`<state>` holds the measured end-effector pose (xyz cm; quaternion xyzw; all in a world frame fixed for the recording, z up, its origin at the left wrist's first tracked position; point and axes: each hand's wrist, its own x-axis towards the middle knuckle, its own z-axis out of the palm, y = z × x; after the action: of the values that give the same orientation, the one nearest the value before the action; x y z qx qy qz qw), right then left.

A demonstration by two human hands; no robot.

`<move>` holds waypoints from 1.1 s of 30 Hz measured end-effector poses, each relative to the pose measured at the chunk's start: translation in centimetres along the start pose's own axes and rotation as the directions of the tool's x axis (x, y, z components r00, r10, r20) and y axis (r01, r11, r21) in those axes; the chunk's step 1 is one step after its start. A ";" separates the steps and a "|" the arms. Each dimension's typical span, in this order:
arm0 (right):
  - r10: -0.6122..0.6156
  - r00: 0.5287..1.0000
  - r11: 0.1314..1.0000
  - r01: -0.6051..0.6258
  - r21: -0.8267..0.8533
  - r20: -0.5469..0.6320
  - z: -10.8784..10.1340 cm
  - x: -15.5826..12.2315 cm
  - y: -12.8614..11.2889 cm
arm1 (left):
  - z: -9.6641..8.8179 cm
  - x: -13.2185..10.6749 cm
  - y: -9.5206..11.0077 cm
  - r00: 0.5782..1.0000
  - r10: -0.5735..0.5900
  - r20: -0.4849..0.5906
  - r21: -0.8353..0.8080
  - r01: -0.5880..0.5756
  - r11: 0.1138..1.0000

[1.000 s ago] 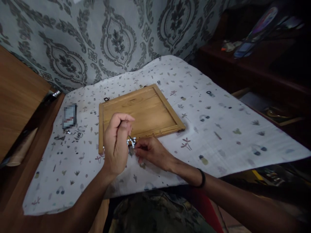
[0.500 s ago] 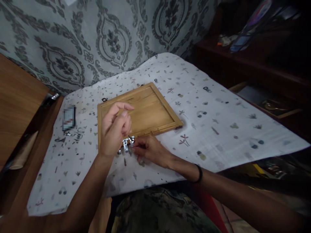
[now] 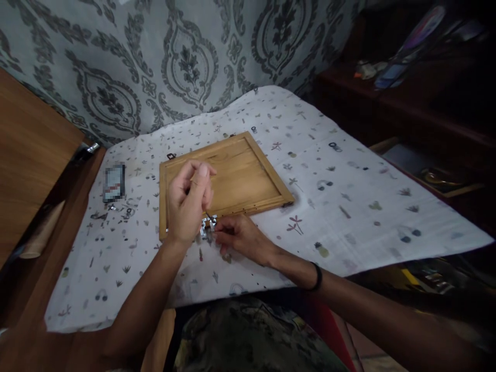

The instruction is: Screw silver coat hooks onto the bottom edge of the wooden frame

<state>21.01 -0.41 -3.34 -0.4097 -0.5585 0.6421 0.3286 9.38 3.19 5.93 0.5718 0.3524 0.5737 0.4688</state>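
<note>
A framed wooden panel (image 3: 240, 175) lies on the cloth, with a row of small dark holes along its near edge. Against that edge sits a silver metal fitting, like a hinge or clasp (image 3: 204, 230). My right hand (image 3: 246, 238) pinches the right side of this fitting between thumb and fingers. Over the panel's lower left part, my left hand (image 3: 190, 199) is closed, thumb against the fingers. From beneath it a thin dark rod (image 3: 210, 215), perhaps a screwdriver shaft, points down to the fitting; its handle is hidden in the hand.
The printed white cloth (image 3: 333, 217) covers the table. A phone with a blurred screen (image 3: 114, 183) lies at the left, with small metal pieces (image 3: 122, 209) just below it. An open drawer (image 3: 430, 170) stands at the right; a patterned curtain (image 3: 189, 62) hangs behind.
My left hand has turned, its thumb now over the curled index finger, which pointed outward before. My right hand stays at the fitting. The whole view has shifted slightly.
</note>
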 end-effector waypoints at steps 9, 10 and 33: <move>0.039 0.998 0.996 -0.042 0.074 0.041 -0.5 -0.2 -0.6 | -0.7 0.0 -0.3 0.995 -0.003 0.101 0.030 0.000 1.000; 0.056 0.997 0.994 -0.061 0.096 0.048 -0.5 -0.1 -0.7 | -0.7 0.0 -0.3 0.995 -0.003 0.104 0.033 -0.001 0.999; 0.169 0.984 0.935 -0.176 0.308 0.047 -0.2 0.6 0.2 | -2.0 0.1 -0.2 0.961 -0.060 0.270 -0.071 0.082 0.994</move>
<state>20.90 0.17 -3.61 -0.3938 -0.4157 0.7524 0.3257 7.44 3.63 5.63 0.6112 0.2825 0.4880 0.5554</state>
